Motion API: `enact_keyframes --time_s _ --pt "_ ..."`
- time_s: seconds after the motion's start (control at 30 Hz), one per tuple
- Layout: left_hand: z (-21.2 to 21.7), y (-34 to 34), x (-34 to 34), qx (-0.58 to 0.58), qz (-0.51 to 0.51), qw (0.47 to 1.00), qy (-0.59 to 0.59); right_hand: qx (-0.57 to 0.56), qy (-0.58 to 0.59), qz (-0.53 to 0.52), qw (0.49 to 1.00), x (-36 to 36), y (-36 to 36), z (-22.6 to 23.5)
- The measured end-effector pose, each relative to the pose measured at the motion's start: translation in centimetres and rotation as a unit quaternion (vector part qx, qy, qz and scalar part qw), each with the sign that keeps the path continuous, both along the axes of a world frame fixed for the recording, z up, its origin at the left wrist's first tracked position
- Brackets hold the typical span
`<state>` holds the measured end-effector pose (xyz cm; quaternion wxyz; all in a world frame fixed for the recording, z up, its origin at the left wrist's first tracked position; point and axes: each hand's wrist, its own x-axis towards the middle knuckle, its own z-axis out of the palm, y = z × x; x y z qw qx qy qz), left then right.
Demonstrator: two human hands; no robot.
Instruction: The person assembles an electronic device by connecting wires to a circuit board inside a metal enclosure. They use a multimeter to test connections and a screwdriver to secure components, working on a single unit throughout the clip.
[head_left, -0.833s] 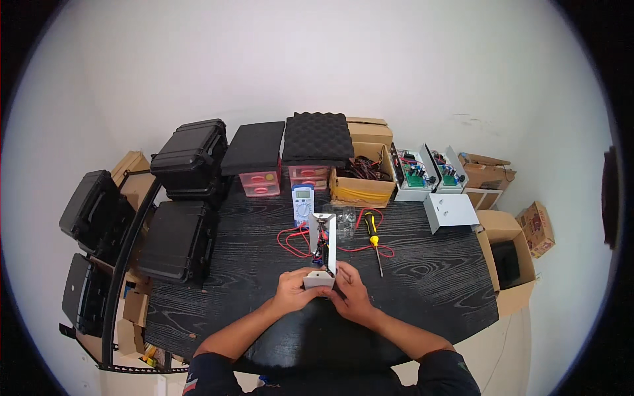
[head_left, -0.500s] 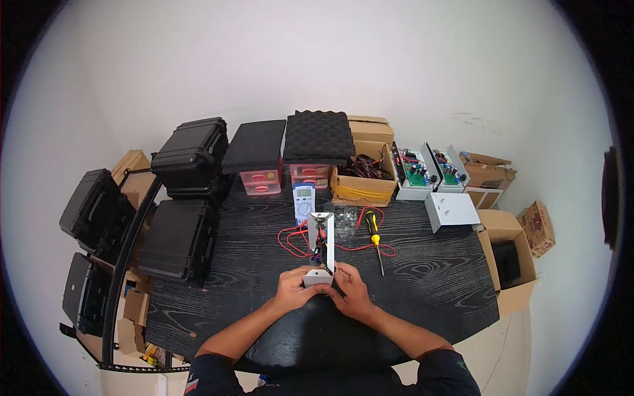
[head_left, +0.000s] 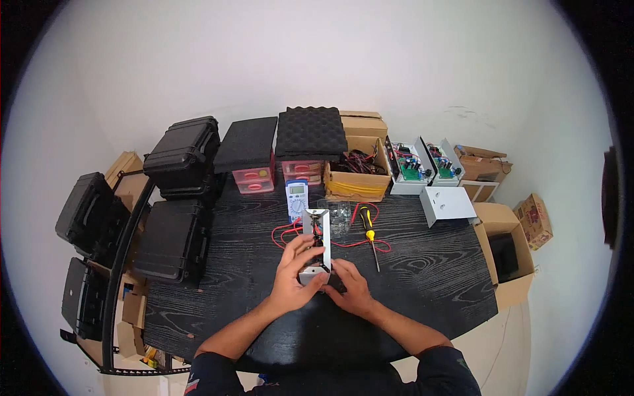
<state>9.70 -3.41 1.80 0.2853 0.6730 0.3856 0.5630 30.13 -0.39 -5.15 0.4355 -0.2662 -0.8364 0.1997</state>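
Observation:
Near the table's front edge I hold a narrow white metal housing (head_left: 326, 239), its open side showing wires and electronic parts. My left hand (head_left: 290, 280) grips it from the left, the fingers reaching over the open side and the thumb at the near end. On the right, my right hand (head_left: 352, 290) is closed round the lower near corner; some of its fingers are hidden. Beyond the housing stands a blue and white multimeter (head_left: 297, 201) with red test leads (head_left: 280, 232). A yellow and black screwdriver (head_left: 368, 228) lies to the right, beside a clear plastic tray (head_left: 339, 218).
Black hard cases (head_left: 170, 241) are stacked at the left. Foam sheets (head_left: 310, 132) top pink drawer units (head_left: 254, 179). A carton of cables (head_left: 356, 188), open housings with green boards (head_left: 411, 170) and a white metal cover (head_left: 449, 206) line the back right. An open carton (head_left: 515, 284) stands right.
My left hand has shifted up from the near end, its fingers now spread over the housing's open side. My right hand keeps its hold. The whole view has shifted slightly.

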Motion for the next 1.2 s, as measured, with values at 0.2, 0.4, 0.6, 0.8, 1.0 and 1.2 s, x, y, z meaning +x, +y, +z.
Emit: enact_keyframes --time_s 0.2,0.4,0.6,0.8,1.0,1.2 --pt "0.8 0.2 -0.9 0.022 -0.042 0.996 0.07 -0.025 0.029 0.014 0.999 0.2 0.1 1.6" --pt "1.0 0.3 -1.1 0.027 -0.057 0.995 0.081 -0.028 0.062 -0.053 0.996 0.7 7.7 3.5" --pt "0.8 0.4 -0.9 0.041 -0.052 0.994 0.087 0.007 -0.2 -0.152 0.968 0.4 18.5 4.4" --pt "0.8 0.4 -0.9 0.048 -0.056 0.994 0.083 0.034 -0.458 -0.203 0.865 -2.8 22.6 2.4" --pt "0.8 0.4 -1.0 0.054 -0.058 0.993 0.084 0.097 -0.465 -0.207 0.855 -4.0 23.6 0.8" --pt "0.5 0.6 -1.1 0.066 -0.061 0.992 0.088 0.139 -0.468 -0.184 0.853 -4.0 23.9 -0.2"
